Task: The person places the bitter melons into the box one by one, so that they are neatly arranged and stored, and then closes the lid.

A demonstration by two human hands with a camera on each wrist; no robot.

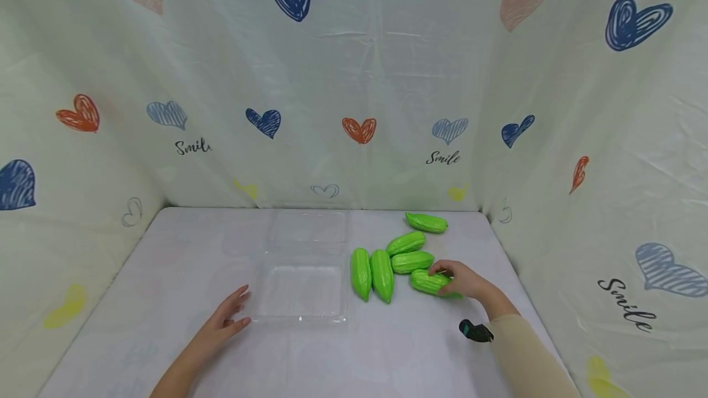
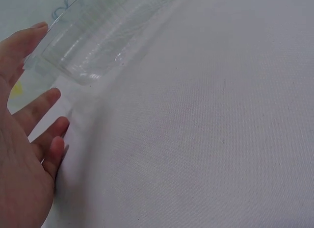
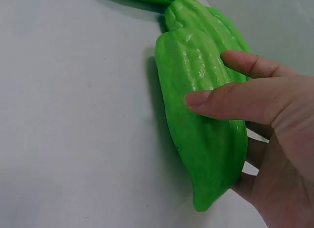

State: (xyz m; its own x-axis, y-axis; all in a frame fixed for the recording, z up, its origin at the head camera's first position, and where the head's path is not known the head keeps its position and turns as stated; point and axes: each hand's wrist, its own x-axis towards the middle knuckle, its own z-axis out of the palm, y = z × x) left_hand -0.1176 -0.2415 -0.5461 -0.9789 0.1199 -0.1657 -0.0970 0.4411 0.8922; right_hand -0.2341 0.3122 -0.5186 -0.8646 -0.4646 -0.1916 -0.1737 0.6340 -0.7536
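My right hand (image 1: 463, 279) grips a bright green bitter melon (image 1: 424, 282), the nearest of a group on the right. In the right wrist view the thumb lies across the top of this ridged bitter melon (image 3: 196, 144), and the other fingers reach round its far side, partly hidden. A clear plastic box (image 1: 301, 293) stands in the middle, its lid (image 1: 306, 229) folded back behind it. Beside the box's left front corner, my left hand (image 1: 218, 323) has its fingers spread and holds nothing. The left wrist view shows a fingertip right at the box's rim (image 2: 46, 34).
Two bitter melons (image 1: 382, 275) lie side by side just right of the box. More lie behind the gripped one, with one bitter melon (image 1: 426, 222) near the table's back edge. A heart-printed curtain (image 1: 365, 78) encloses the white table (image 1: 387, 361) at the back and sides.
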